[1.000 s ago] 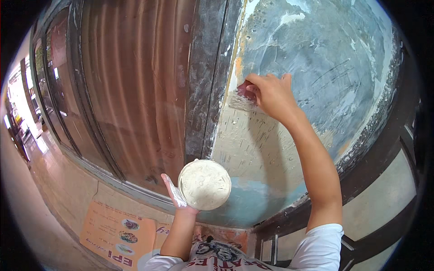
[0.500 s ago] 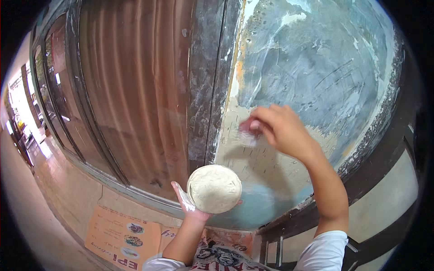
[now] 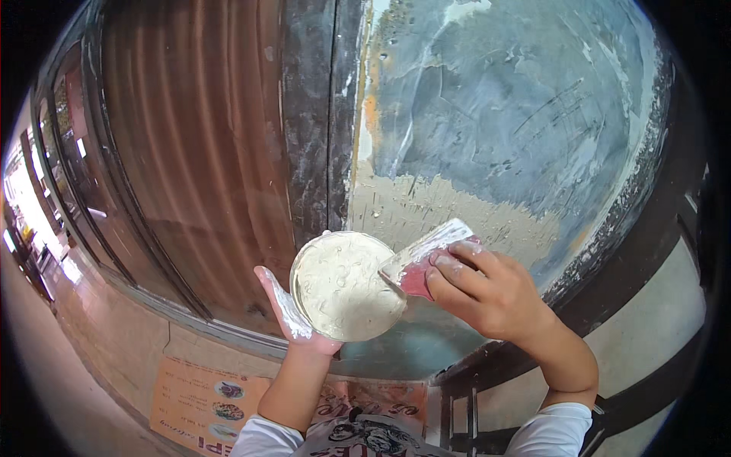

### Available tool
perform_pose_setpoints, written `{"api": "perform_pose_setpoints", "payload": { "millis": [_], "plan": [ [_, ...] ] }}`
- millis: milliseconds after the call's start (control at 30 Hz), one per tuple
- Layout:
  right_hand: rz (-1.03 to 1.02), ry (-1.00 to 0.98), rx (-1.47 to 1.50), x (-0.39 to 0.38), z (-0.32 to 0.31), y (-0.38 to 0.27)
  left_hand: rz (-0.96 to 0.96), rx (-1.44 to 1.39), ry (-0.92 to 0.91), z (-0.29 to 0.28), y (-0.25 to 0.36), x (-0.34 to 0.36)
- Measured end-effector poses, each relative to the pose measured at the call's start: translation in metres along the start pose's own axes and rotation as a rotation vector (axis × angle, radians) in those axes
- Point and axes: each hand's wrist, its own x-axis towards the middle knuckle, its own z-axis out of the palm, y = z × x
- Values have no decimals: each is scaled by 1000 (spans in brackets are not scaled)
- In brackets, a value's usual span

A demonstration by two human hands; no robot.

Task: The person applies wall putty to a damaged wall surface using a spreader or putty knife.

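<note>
A round tub of cream-white putty point(image 3: 343, 286) rests in my left hand point(image 3: 295, 318), held from beneath, the palm and thumb along its left side and the other fingers hidden under it. White smears cover the thumb side of that hand. My right hand point(image 3: 491, 293) is closed on a putty knife point(image 3: 430, 247) with a red grip and a wide, putty-coated blade. One corner of the blade is at the tub's right rim. Behind the tub, a grey-blue wall point(image 3: 487, 114) carries a band of beige putty point(image 3: 449, 206) with a ragged upper edge.
A dark, paint-spotted post point(image 3: 308, 129) borders the wall on the left, beside brown-curtained glass point(image 3: 198, 137). Dark framing with pale panels point(image 3: 647, 343) stands at the right. Below, an orange printed banner point(image 3: 198, 404) lies on the floor.
My right hand has come down from the wall to the tub's right rim, bringing the putty knife with it. The tub and my left hand appear higher and further left in view.
</note>
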Motion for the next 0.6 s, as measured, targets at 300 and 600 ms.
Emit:
{"api": "perform_pose_setpoints", "payload": {
  "millis": [300,600],
  "plan": [
    [63,-37,-12,-16,3,7,-86,4,11,19,-13,5],
    [144,-51,34,-29,-1,10,-146,-13,-68,33,-30,4]
  ]
}}
